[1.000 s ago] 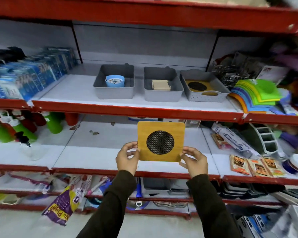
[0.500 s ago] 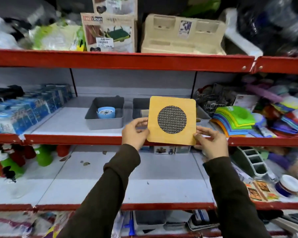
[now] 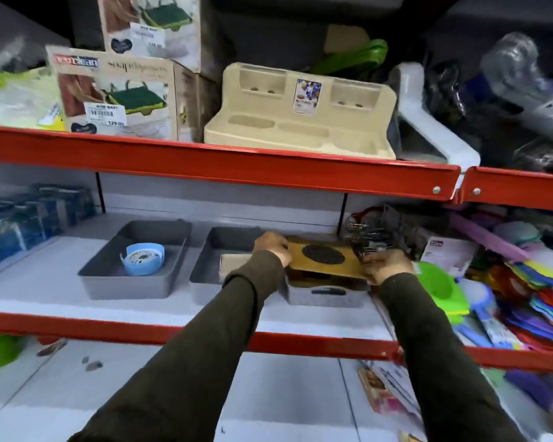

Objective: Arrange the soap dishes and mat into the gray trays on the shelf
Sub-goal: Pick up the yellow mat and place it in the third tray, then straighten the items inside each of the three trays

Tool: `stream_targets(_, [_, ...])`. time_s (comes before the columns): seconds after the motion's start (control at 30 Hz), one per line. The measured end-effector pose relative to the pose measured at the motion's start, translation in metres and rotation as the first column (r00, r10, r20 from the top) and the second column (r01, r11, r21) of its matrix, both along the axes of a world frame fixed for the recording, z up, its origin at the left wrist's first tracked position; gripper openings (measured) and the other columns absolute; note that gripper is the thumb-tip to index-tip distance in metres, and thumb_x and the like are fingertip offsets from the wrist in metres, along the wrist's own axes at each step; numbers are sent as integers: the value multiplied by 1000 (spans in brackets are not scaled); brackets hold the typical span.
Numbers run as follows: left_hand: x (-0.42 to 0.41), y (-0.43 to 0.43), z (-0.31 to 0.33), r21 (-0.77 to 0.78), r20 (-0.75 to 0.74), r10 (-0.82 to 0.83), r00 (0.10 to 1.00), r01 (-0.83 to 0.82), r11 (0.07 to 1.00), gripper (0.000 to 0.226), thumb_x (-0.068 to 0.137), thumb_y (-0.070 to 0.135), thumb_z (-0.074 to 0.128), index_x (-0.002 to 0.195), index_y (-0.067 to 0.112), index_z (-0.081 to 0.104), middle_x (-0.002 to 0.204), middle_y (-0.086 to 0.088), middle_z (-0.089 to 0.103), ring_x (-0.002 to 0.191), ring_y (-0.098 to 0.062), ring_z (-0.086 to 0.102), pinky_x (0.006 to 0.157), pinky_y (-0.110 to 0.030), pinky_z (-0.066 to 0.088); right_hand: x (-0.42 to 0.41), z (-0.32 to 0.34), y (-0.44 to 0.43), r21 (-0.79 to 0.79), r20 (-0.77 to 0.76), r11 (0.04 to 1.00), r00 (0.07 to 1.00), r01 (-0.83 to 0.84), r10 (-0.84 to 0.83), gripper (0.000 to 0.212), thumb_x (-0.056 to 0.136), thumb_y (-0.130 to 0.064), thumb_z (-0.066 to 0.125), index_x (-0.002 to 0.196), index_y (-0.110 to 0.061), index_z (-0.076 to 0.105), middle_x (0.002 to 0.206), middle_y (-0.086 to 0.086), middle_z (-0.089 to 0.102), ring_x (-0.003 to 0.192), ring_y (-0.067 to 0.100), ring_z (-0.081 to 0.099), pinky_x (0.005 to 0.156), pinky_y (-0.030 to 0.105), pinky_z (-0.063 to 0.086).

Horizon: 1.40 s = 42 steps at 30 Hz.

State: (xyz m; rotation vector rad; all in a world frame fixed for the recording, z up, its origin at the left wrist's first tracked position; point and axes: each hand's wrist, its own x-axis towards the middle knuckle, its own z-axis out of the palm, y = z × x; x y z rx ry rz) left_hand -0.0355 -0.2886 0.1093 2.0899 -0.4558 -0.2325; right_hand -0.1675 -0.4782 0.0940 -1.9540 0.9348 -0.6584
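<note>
1. On the middle shelf, between its two red rails, we see three gray trays standing in a row.
2. We find the left tray holding one round light-blue soap dish, which sits toward its front half; the rest of the floor is bare.
3. We see the middle tray just beside it, holding a pale beige rectangular soap dish, partly hidden behind the left sleeve.
4. We find the right tray, a perforated one with a dark slot handle in its front wall, touching or nearly touching the middle tray. Something yellowish-brown lies inside it, mostly covered, so we cannot tell exactly what it is.
5. We see the mat, a square bamboo-coloured piece with a dark round mesh centre, held nearly flat over the right tray, its near edge above the tray's rim.
6. Our left hand grasps the mat's left edge, fingers curled over it.
7. Our right hand grips the mat's near right corner, though blur keeps us from seeing the fingers clearly.
8. Right of the trays we see a dark wire rack and a stack of bright green, blue and red items.
9. On the upper shelf we note a beige moulded organiser and printed cardboard boxes to its left.
10. At the left end of the middle shelf we see blue packets.
</note>
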Motion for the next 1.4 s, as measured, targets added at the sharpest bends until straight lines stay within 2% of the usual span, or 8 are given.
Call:
stream_targets(0.2, [8,-32,-17,154,41,42,998,-48,987,32,88,14,62,117,2,67,126,-17,66,116,-35,61,104,-40,50,30,-20,-28,-163,-199,981,977,-110,77,21,77,-7,67,94,-9,79,100,15,76,90,29,69,73,23,53])
stream_targets(0.3, [14,-40,-20,220,84,65,994,-83,972,31,90,15,60,118,3,67,125,-17,66,115,-35,62,102,-38,51,42,-23,-34,-209,-226,973,973,-103,54,18,79,-14,67,92,-12,79,103,16,75,102,33,68,92,31,51])
stream_targets(0.43, [15,-47,-21,224,155,98,983,-132,966,28,93,14,58,116,2,67,120,-19,68,111,-36,64,101,-44,52,51,-27,-31,-293,-270,951,963,-97,15,23,83,-23,61,95,-9,75,102,18,73,98,35,67,92,39,54])
stream_targets(0.6, [11,-47,-29,255,287,85,954,-162,953,31,95,3,48,120,6,65,121,-19,67,110,-37,65,98,-43,53,61,-34,-9,-372,-282,925,959,-81,-30,20,88,-11,52,96,-3,68,102,24,70,96,39,66,88,45,55])
stream_targets(0.87, [34,-8,-25,208,368,-29,930,-51,977,29,93,11,53,118,14,67,114,-18,70,109,-38,64,95,-46,55,69,-15,37,-339,-210,926,973,-167,99,21,84,-22,68,105,-17,72,110,8,72,101,28,66,93,34,50])
stream_targets(1.1, [83,91,-10,239,500,8,866,-147,960,33,92,9,55,124,12,63,121,-16,68,113,-34,63,99,-42,52,122,3,126,-295,-175,901,945,-318,276,18,89,-25,61,104,-18,69,104,6,71,95,24,64,84,34,51])
stream_targets(1.23, [122,157,-11,298,471,80,878,-245,923,38,90,8,55,127,15,63,128,-15,66,120,-34,59,107,-42,47,165,7,188,-313,-151,852,908,-419,391,25,88,-24,63,111,-20,68,118,3,69,111,23,61,97,33,47])
stream_targets(1.4, [165,224,-19,459,368,106,924,-279,843,38,90,13,60,127,11,63,126,-18,66,119,-34,61,103,-39,48,217,2,268,-365,-178,744,826,-560,534,33,89,-4,56,116,-18,68,127,4,64,119,22,57,106,30,41])
